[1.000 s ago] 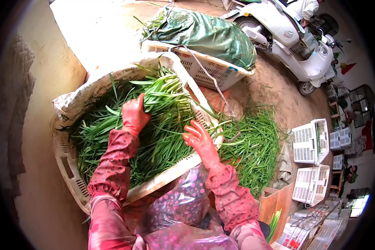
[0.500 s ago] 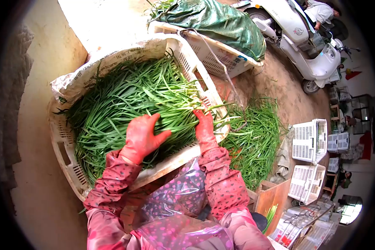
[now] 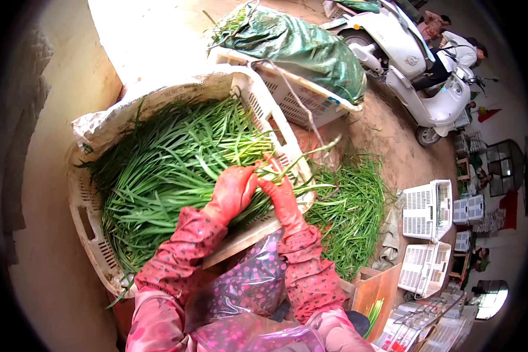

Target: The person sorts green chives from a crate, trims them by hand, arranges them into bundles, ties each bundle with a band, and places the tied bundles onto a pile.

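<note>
Long, flat-leaved greens with pale stem ends, much like garlic chives, fill a white slotted plastic crate in front of me. My left hand, in a red rubber glove, is closed over the stems at the crate's near right side. Beside it, my right hand, gloved the same way, has its fingers closed on the stem ends near the crate's right rim. The fingertips of both hands come close together. A few stalks stick out to the right past the right hand. The gloves partly hide the stems between them.
More loose greens lie on the floor to the right. Behind stands another crate under a green sheet. A white scooter, people and stacked white crates are farther right. A wooden board stands nearby.
My left hand has moved right from over the leaves, its spread fingers closing on the stems beside my right hand. The right hand has shifted slightly, still at the stem ends.
</note>
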### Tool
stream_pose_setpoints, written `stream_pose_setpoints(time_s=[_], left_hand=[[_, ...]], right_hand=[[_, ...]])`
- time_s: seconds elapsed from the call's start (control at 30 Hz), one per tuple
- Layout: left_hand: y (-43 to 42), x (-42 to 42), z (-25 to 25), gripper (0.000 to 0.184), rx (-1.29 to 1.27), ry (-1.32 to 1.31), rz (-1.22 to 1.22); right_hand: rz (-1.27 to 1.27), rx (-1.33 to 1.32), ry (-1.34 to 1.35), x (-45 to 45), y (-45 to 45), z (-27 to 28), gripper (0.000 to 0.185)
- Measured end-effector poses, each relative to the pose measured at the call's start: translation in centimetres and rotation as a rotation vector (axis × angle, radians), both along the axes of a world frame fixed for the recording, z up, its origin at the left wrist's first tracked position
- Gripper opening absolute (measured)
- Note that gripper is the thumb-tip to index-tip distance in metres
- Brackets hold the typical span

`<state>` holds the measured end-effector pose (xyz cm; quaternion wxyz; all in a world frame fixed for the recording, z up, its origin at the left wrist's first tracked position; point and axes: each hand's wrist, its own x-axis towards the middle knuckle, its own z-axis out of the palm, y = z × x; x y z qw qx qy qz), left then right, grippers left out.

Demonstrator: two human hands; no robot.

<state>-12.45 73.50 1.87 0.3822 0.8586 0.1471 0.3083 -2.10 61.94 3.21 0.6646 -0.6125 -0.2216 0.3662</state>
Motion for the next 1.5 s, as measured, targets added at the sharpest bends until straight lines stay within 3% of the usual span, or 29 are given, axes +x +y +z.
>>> stream_pose_setpoints(time_s=[0.07, 0.13, 0.23, 0.33, 0.43, 0.47, 0.53, 0.6, 0.63, 0.7, 0.77, 0.8, 0.87, 0.93, 0.97, 1.03, 1.1, 1.13, 1.17, 1.27, 1.33, 1.4, 1.5], left_hand=[[-0.5, -0.9, 0.6, 0.02, -0.021, 0.055, 0.021], [-0.9, -1.7, 1.1, 0.016, -0.01, -0.009, 0.019], [-1.6, -2.9, 3.8, 0.013, 0.014, 0.039, -0.006], [-2.4, -3.7, 5.6, 0.004, 0.091, -0.008, 0.047], [-2.1, -5.2, 6.7, 0.009, 0.153, -0.063, 0.047], [-2.4, -5.8, 6.8, 0.012, 0.056, -0.051, 0.055], [-3.1, -6.8, 9.3, 0.024, 0.014, 0.008, -0.009], [-3.8, -8.2, 7.7, 0.029, -0.039, 0.038, 0.027], [-4.5, -8.5, 8.2, 0.029, -0.029, 0.021, 0.008], [-6.5, -10.1, 10.5, 0.025, 0.269, -0.108, 0.211], [-9.0, -13.3, 12.3, 0.025, 0.248, -0.21, 0.079], [-9.7, -14.6, 11.8, 0.031, 0.16, -0.241, -0.136], [-11.1, -16.9, 11.1, 0.056, -0.523, 0.187, -0.422], [-12.3, -14.6, 10.2, 0.056, -0.966, -0.134, -0.373], [-11.9, -14.1, 10.4, 0.068, -1.082, -0.135, -0.429], [-12.8, -12.7, 14.0, 0.078, -1.415, -0.308, -0.56], [-12.4, -13.0, 12.2, 0.088, -1.576, -0.349, -0.672], [-13.6, -13.2, 13.5, 0.091, -1.706, -0.435, -0.53], [-14.6, -13.6, 13.7, 0.089, -1.728, -0.531, -0.436], [-15.2, -15.0, 10.5, 0.087, -2.005, -0.544, -0.478], [-15.3, -16.1, 5.0, 0.069, -2.223, -0.452, -0.433], [-16.2, -17.9, 2.4, 0.058, -2.219, -0.376, -0.408], [-17.6, -19.3, 0.4, 0.061, -2.361, -0.338, -0.459]], right_hand=[[0.039, -0.02, 0.02, -0.7, 0.2, 1.2, 0.056], [-0.058, -0.028, 0.046, -1.7, 0.6, 1.0, 0.031], [-0.236, -0.045, 0.052, -3.4, 0.9, 1.4, 0.018], [-0.172, -0.023, 0.047, -4.3, 0.6, 2.5, 0.02], [-0.061, 0.233, -0.081, -5.6, 1.0, 5.1, 0.02], [-0.055, 0.286, -0.118, -5.9, 1.1, 5.2, 0.021], [-0.105, -0.009, -0.147, -6.7, 0.8, 4.9, 0.022], [-0.115, -0.087, -0.239, -7.2, 0.7, 4.7, 0.022], [-0.154, -0.021, -0.232, -7.6, 0.7, 3.9, 0.02], [-0.172, 0.036, -0.173, -7.9, 0.6, 3.7, 0.015], [-0.229, 0.15, -0.089, -7.6, 0.2, 5.5, 0.012], [-0.237, 0.226, -0.063, -7.3, 0.0, 6.3, 0.012], [-0.271, 0.232, -0.085, -7.5, -0.8, 10.2, 0.013], [-0.274, 0.279, -0.181, -8.0, -1.9, 14.1, 0.017], [-0.291, 0.324, -0.223, -8.5, -2.8, 15.5, 0.017], [-0.303, 0.38, -0.284, -10.5, -4.9, 18.2, 0.012], [-0.262, 0.511, -0.44, -11.9, -7.2, 19.0, 0.014], [-0.24, 0.632, -0.554, -12.8, -8.1, 17.8, 0.018], [-0.198, 0.584, -0.643, -13.9, -9.4, 17.5, 0.02], [-0.074, 0.347, -0.934, -16.8, -13.6, 15.4, 0.029], [0.131, 0.056, -1.052, -18.9, -16.8, 14.4, 0.041], [0.374, -0.16, -1.093, -20.2, -19.7, 13.8, 0.044], [0.665, -0.224, -0.794, -18.1, -24.3, 15.3, 0.049]])
